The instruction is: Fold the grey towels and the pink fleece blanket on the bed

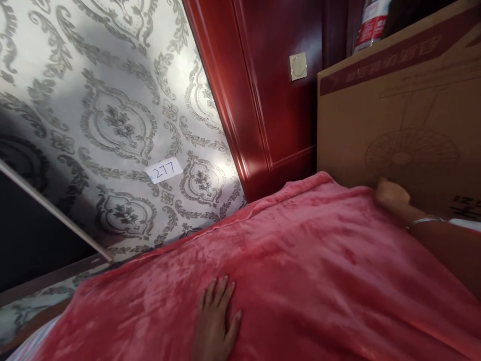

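Observation:
A pinkish-red plush blanket [285,250] lies spread out before me, wrinkled towards the right. My left hand [216,321] rests palm down on its near middle, fingers stretched out and thumb apart. At the blanket's far right corner, my right hand [393,193] is closed in a fist on the fabric's edge, close to the front of a cardboard box. A bracelet [424,220] circles the right wrist. What lies under the blanket is mostly hidden.
The large cardboard box [353,125] with a fan drawing stands at right, with a red-labelled bottle [372,25] behind its top edge. Patterned wallpaper [120,120] bears a paper marked 277 [164,170]. A dark red wooden panel [278,115] holds a switch plate [298,66]. A dark screen-like panel [33,225] is left.

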Demonstrator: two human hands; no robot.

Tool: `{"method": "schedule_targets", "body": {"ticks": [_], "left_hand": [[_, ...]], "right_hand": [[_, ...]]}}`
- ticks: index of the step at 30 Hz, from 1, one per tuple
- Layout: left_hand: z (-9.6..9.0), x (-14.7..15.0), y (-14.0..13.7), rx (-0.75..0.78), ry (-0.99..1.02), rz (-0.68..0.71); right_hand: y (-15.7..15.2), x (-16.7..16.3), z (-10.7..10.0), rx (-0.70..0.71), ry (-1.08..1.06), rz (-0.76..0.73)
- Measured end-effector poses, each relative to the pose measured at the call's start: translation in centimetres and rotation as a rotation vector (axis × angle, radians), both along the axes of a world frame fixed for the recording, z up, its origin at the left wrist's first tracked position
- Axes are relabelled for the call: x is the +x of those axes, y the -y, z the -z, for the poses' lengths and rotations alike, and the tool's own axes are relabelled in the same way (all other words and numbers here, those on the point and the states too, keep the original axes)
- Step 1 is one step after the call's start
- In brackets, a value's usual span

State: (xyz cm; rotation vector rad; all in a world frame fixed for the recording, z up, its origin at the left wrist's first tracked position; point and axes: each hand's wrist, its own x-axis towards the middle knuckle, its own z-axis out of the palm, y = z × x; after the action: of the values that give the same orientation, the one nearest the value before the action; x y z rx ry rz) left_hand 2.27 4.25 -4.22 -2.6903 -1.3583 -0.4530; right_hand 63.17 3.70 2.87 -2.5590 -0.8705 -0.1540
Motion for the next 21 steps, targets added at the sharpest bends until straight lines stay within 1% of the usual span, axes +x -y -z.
{"method": "schedule_targets", "body": {"ticks": [1, 3, 6, 8, 9, 11, 14, 16, 18, 21], "left_hand": [[-0.2, 0.1, 0.1, -0.005, 0.011, 0.001], [-0.5, 0.2, 0.3, -0.018, 0.026, 0.008], [-1.0, 0.4, 0.4, -0.02, 0.043, 0.044], [-1.3, 0.5, 0.5, 0.005, 0.065, 0.078], [-1.4, 0.6, 0.7, 0.023, 0.075, 0.093], [-1.7, 0.8, 0.9, 0.06, 0.087, 0.114], [-2.0, 1.1, 1.4, 0.109, 0.092, 0.128], [-1.9, 1.2, 1.6, 0.145, 0.1, 0.134], [-1.9, 1.2, 1.7, 0.18, 0.107, 0.154], [-2.2, 1.6, 2.0, 0.207, 0.113, 0.207]], "right_hand": [[-0.1, -1.0, 0.1, -0.009, 0.007, -0.023], [-0.3, -3.4, 0.8, -0.017, 0.04, -0.144], [-0.1, -7.4, 2.9, -0.046, 0.073, -0.428], [0.4, -9.1, 4.5, -0.092, 0.05, -0.55], [0.7, -9.6, 5.2, -0.115, 0.03, -0.576], [1.3, -9.7, 5.8, -0.151, -0.014, -0.574], [1.8, -9.2, 5.7, -0.173, -0.07, -0.555], [2.5, -9.4, 5.5, -0.17, -0.1, -0.581], [3.9, -10.3, 5.7, -0.145, -0.12, -0.631], [7.3, -11.8, 6.4, -0.07, -0.125, -0.676]]}}
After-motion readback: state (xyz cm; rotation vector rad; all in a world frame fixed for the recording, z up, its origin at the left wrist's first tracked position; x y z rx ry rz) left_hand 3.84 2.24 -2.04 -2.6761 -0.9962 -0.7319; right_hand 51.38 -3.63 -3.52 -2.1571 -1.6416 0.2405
